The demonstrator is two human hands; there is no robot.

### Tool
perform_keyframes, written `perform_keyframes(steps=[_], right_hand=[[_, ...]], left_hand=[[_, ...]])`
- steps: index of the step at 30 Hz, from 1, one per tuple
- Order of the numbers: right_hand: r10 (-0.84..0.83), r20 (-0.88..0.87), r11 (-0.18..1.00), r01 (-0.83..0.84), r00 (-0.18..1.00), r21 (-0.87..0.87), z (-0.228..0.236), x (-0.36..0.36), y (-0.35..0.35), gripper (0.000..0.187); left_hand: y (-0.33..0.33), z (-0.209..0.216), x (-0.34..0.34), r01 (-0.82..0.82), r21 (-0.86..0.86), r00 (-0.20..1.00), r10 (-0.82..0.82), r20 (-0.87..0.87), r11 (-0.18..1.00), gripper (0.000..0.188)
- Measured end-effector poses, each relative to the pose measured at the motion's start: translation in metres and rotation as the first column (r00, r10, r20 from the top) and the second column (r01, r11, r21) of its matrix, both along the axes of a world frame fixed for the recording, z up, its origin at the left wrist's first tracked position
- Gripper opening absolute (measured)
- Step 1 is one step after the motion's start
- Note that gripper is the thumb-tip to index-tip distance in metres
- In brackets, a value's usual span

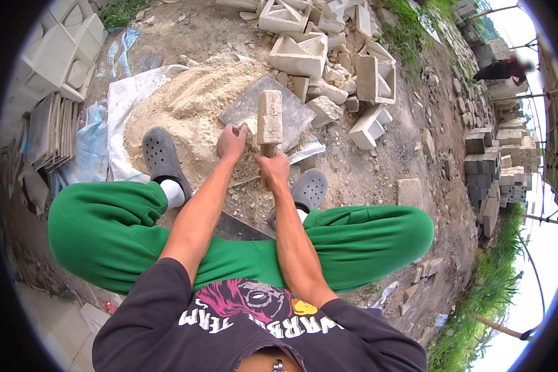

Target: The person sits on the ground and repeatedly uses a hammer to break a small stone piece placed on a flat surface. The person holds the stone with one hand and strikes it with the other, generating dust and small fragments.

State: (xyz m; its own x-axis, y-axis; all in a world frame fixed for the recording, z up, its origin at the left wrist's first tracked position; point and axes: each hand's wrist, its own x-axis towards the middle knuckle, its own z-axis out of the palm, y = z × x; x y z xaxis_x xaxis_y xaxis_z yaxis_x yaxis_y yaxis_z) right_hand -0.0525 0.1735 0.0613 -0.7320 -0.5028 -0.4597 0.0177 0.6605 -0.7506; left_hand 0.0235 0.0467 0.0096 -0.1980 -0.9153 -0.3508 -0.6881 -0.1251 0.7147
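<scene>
My right hand (273, 168) is wrapped round the handle of a mallet (270, 118) with a worn, pale rectangular head, raised upright in front of me. To its left, my left hand (231, 142) is closed, with its fingers pinched at a small pale stone chunk (250, 126). Beneath both hands lies a flat grey slab (291, 110), dusted with pale powder and partly hidden by the mallet head. Crushed, sandy rubble (173, 111) is heaped left of the slab on a white woven sack (121, 105).
Broken cream block pieces (297, 54) pile up beyond the slab. Pale moulded blocks (68, 43) and thin boards (51, 133) stand at the far left. Grey blocks (482, 158) are stacked at the right, with a person (502, 69) farther back. My grey clogs (162, 155) flank the work.
</scene>
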Motion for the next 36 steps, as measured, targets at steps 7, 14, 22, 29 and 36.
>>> perform_keyframes(steps=[7, 14, 22, 29, 36], right_hand=[[0.011, -0.305, 0.96, -0.095, 0.952, -0.264, 0.092, -0.025, -0.022, 0.029], [0.067, -0.059, 0.995, -0.062, 0.996, 0.072, -0.042, 0.005, 0.01, 0.035], [-0.108, -0.136, 0.986, 0.089, 0.985, -0.139, 0.034, -0.019, -0.003, 0.03], [-0.055, -0.212, 0.899, -0.044, 0.976, -0.436, 0.03, -0.025, -0.021, 0.029], [-0.055, -0.007, 0.998, 0.056, 0.998, 0.023, -0.047, 0.008, -0.001, 0.036]], left_hand=[[0.0, -0.006, 0.004, -0.022, -0.006, 0.999, 0.022, 0.034, 1.0, 0.041], [-0.006, 0.006, -0.005, 0.042, 0.065, 0.999, -0.041, -0.011, 0.997, 0.036], [-0.004, -0.01, -0.005, 0.012, 0.037, 0.997, -0.009, -0.079, 0.999, 0.039], [-0.006, -0.012, -0.005, 0.015, 0.024, 0.997, -0.013, -0.07, 1.0, 0.038], [-0.008, 0.004, -0.009, 0.065, 0.02, 0.995, -0.063, -0.08, 0.998, 0.041]])
